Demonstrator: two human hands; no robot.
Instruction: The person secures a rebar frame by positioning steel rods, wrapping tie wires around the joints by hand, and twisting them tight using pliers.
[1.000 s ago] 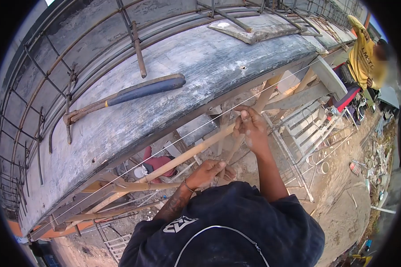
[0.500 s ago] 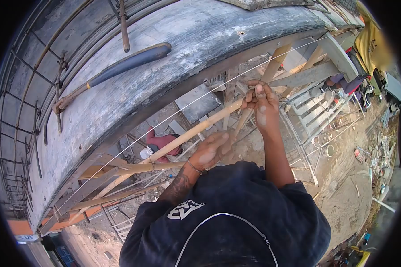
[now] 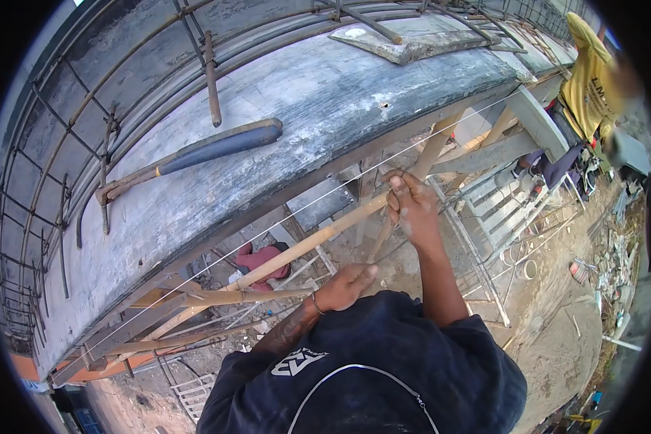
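Note:
My right hand (image 3: 412, 206) is closed in a pinch at the upper end of a bamboo pole (image 3: 318, 239); what sits between the fingertips is too small to tell. Lower and to the left, my left hand (image 3: 346, 286) is held near my chest, fingers curled and thumb stretched along them. Whatever it may hold is hidden. The pole slants down left beneath the concrete beam and crosses a second bamboo pole (image 3: 260, 295). A taut white string (image 3: 289, 215) runs along the beam's edge above both hands.
A hammer (image 3: 210, 148) with a dark blue grip lies on the concrete beam (image 3: 304, 130). Rebar (image 3: 72, 130) lines its far side, with a rough board (image 3: 412, 47) on top. One person in red (image 3: 264, 260) crouches below; another in yellow (image 3: 589, 79) is at right.
The view has tilted, so the beam and hammer appear lower. My left hand's fingers, stretched and blurred before, are now curled. The person in yellow shows more fully, one arm raised.

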